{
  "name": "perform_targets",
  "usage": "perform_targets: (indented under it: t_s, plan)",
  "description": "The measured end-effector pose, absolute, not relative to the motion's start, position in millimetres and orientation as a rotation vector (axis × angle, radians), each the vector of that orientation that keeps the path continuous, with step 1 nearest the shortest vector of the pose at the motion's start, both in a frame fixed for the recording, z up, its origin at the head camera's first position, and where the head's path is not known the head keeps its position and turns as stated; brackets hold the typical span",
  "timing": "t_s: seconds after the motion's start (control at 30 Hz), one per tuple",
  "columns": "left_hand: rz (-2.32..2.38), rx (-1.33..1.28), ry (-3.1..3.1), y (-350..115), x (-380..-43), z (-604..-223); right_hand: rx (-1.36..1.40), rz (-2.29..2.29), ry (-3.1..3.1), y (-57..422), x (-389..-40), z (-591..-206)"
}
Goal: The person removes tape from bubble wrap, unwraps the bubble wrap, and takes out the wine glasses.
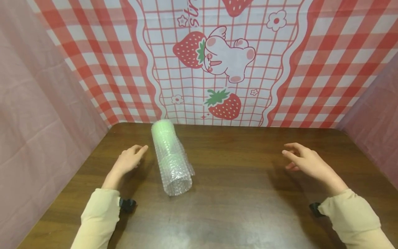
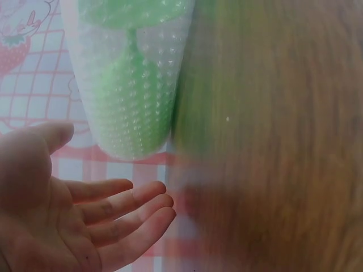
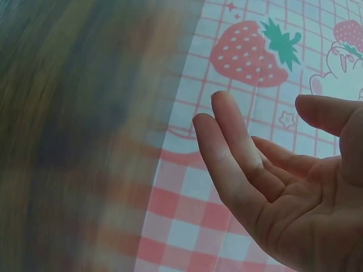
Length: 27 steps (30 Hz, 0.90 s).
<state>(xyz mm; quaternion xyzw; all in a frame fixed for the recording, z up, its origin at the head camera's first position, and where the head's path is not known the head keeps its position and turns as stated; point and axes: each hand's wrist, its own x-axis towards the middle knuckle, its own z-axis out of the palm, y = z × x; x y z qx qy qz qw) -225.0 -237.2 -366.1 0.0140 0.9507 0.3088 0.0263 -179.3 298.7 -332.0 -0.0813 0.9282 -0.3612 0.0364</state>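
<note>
A light green object wrapped in bubble wrap (image 1: 172, 157) lies on the table, left of the middle, its far end toward the back edge. Through the wrap in the left wrist view, the green object (image 2: 133, 96) has a wide part, a thin neck and a broad end. Just left of the wrapped roll hovers my left hand (image 1: 129, 159), fingers loosely extended and nothing in them. Over the right side of the table is my right hand (image 1: 306, 160), relaxed, thumb apart from the fingers, holding nothing. The roll's near end looks like an open tube of wrap.
The brown wooden table (image 1: 236, 193) has rounded back corners. Behind it hangs a red and white checked cloth (image 1: 339, 62) with strawberries and a cartoon bunny. Pale pink curtains (image 1: 46, 114) close off both sides. Each wrist wears a small black device (image 1: 127, 205).
</note>
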Motion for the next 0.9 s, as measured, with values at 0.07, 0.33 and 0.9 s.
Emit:
perform_targets:
  t_s: [0.07, 0.33, 0.9]
  plan:
    - [0.976, 0.034, 2.93, -235.4, -224.8, -365.9, -0.25, -1.121, 2.84, 295.6, -180.1, -333.0]
    - [1.045, 0.021, 2.897, -229.5, -225.4, -367.7, -0.251, -1.227, 2.783, 282.3, -184.6, -334.9]
    - [1.136, 0.022, 2.856, -219.7, -228.5, -370.5, -0.278, -1.412, 2.667, 255.6, -191.9, -337.0]
